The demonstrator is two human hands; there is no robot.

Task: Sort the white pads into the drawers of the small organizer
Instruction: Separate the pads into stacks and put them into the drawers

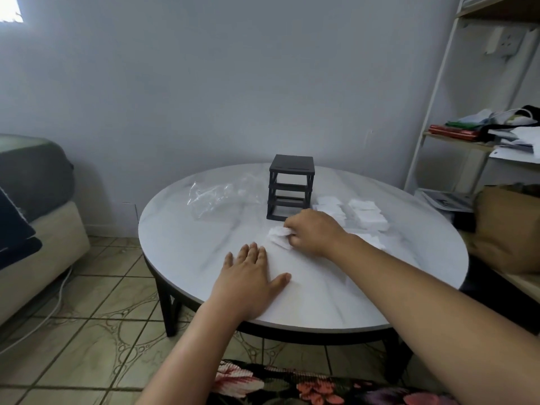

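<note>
We judge sorting barely begun: right hand (314,230) fingers (290,224) pinch centre-frame white pads (277,238), left hand (251,276) lies flat, other stacks (368,216) unsorted.

No legible text, no labels or numbers (shelf papers (523,135) too blurred)

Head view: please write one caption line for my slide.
Right hand pinches white square pads in front of the small black organizer on the round white table; left hand rests flat.
</note>
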